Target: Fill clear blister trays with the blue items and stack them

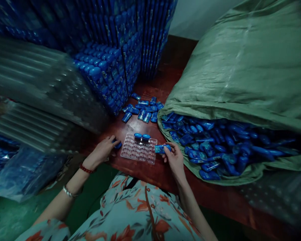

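A clear plastic tray [137,152] with rows of oval pockets lies on the dark red table in front of me. Two blue oval packs [141,136] sit side by side in its far row. My right hand [175,157], beside the tray's right edge, pinches a flat blue pack [162,149] between thumb and fingers. My left hand [105,149] is at the tray's left side, its fingers closed around another blue pack [117,144], which is partly covered by them.
Several loose blue packs [142,108] lie beyond the tray. At right, a large green woven sack [230,67] gapes open, full of blue packs [215,144]. Tall stacks of filled blue trays [110,73] rise at back left, with stacked clear trays [40,77] nearer.
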The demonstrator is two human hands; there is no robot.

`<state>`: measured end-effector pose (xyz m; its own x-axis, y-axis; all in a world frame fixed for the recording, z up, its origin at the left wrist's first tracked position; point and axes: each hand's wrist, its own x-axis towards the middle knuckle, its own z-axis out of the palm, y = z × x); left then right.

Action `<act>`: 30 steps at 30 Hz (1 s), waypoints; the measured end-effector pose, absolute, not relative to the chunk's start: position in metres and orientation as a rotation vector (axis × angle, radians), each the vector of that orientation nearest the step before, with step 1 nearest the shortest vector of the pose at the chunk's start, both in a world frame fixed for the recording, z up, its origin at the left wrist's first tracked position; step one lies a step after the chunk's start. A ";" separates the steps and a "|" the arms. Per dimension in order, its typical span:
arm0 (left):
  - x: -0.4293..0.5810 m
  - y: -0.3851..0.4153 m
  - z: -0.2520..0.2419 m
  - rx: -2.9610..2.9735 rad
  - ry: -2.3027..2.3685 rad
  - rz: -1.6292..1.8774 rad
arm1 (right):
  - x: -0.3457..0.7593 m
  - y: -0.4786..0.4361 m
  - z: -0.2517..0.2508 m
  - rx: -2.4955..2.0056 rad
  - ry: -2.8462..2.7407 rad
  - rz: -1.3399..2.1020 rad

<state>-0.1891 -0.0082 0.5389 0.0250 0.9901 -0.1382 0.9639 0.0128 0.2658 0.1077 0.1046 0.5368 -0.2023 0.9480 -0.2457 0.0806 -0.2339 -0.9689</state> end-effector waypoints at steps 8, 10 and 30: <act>-0.186 -0.027 0.538 1.845 2.180 0.382 | 0.097 0.082 0.534 -1.187 -1.844 1.089; -0.178 -0.033 0.545 1.579 2.270 0.670 | 0.093 0.082 0.535 -1.075 -1.994 0.923; -0.113 -0.018 0.521 2.080 1.952 1.061 | 0.094 0.089 0.521 -0.666 -2.420 0.415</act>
